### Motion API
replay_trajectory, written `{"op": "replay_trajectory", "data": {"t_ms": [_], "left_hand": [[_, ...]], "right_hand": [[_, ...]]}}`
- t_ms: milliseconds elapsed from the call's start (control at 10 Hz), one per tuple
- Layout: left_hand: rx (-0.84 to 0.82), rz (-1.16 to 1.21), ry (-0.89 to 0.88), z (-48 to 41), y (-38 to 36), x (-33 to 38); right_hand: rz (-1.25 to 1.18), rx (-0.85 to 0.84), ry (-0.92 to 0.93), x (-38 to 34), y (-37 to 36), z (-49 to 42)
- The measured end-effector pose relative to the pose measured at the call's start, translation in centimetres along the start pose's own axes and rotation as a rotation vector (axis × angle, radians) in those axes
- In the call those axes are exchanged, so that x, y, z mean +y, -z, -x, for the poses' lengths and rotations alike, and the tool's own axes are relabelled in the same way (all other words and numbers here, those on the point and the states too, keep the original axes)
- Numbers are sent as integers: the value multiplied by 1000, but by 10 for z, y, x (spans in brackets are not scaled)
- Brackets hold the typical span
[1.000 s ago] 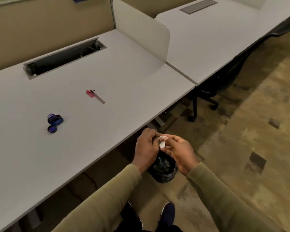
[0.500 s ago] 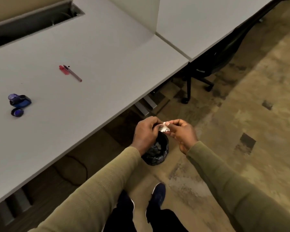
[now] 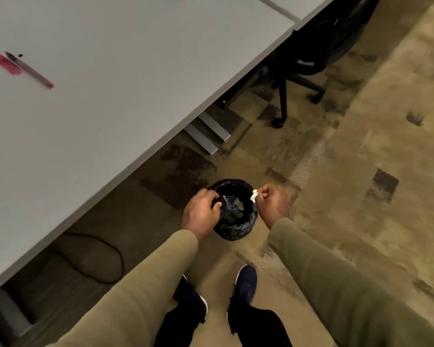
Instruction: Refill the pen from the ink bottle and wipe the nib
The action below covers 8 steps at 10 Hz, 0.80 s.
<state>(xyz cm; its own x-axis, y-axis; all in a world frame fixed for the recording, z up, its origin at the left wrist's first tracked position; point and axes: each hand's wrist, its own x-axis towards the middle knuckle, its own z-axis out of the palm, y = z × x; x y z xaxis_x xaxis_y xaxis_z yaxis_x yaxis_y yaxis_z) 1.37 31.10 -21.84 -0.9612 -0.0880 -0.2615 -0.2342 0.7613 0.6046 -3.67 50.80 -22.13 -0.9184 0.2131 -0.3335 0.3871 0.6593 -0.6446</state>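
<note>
My right hand (image 3: pixel 272 204) pinches a small crumpled white tissue (image 3: pixel 254 195) over the right rim of a small bin lined with a black bag (image 3: pixel 236 221) on the floor. My left hand (image 3: pixel 203 211) hovers over the bin's left rim with its fingers loosely curled; whether it touches the bag I cannot tell. The red pen (image 3: pixel 30 70) lies on the white desk (image 3: pixel 135 71) at the far left, its cap (image 3: pixel 6 63) beside it. The ink bottle is out of view.
The desk edge runs diagonally above the bin. A black office chair (image 3: pixel 311 58) stands under the neighbouring desk at the upper right. A cable (image 3: pixel 95 259) loops on the floor under the desk. My two feet (image 3: pixel 246 284) stand just below the bin.
The view has tilted down and the ink bottle has left the frame. My hands have moved apart over the bin; the tissue stays pinched in the right hand.
</note>
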Motion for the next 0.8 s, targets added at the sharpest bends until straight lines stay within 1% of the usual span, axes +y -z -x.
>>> {"op": "replay_trajectory", "data": {"t_ms": [200,400,500,600,700,800], "left_hand": [[-105,-4,71,-18,-62,-38],[-205,70,102,-37,-98,-59],[-223,82,87,-46,-111,-70],[-212,36,75,-50,-117,-77],[-188,9,47,-50,-119,-78],[-213,91,73,-50,-117,-72]], "right_hand": [[64,-50,-51,55,-59,-31],[29,-34,-139,89,-103,-61],[11,-49,-180,105,-120,-75],[36,-75,-205,110,-126,-79],[52,-63,-142,114,-128,-76],[38,-49,-101,113,-126,-71]]}}
